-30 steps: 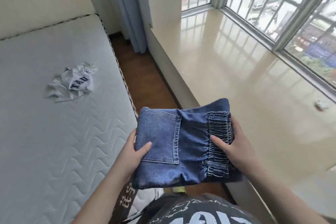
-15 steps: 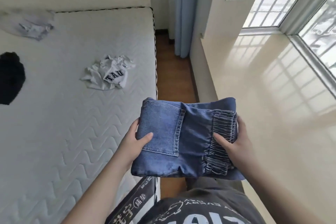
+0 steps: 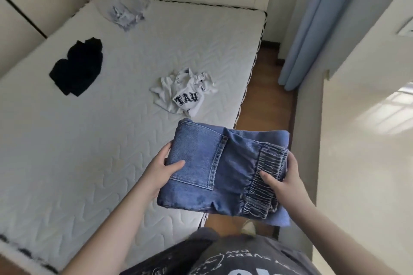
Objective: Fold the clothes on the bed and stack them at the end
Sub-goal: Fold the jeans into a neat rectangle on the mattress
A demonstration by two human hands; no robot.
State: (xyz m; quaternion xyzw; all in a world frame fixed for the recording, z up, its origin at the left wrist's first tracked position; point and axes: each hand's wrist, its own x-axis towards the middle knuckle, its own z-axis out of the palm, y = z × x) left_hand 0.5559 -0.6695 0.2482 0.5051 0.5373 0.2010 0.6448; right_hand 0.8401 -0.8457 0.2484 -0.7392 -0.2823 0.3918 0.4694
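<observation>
White quilted mattress (image 3: pixel 89 163) fills the left of a small room, wooden floor (image 3: pixel 266 100) and a blue curtain (image 3: pixel 312 24) along its right edge. Folded denim jeans (image 3: pixel 214 172) are held in the air over the mattress's near right corner, pocket side up: left hand (image 3: pixel 159 172) grips the left edge, thumb on top and fingers beneath; right hand (image 3: pixel 283 183) grips the elastic waistband end, thumb pressed on the gathers. Farther out on the mattress lie three unfolded pieces, well apart: a crumpled white shirt lettered "TAU" (image 3: pixel 185 94) nearest the jeans, a black garment (image 3: pixel 78 67) to the left, a pale bluish garment (image 3: pixel 125 11) at the far end.
</observation>
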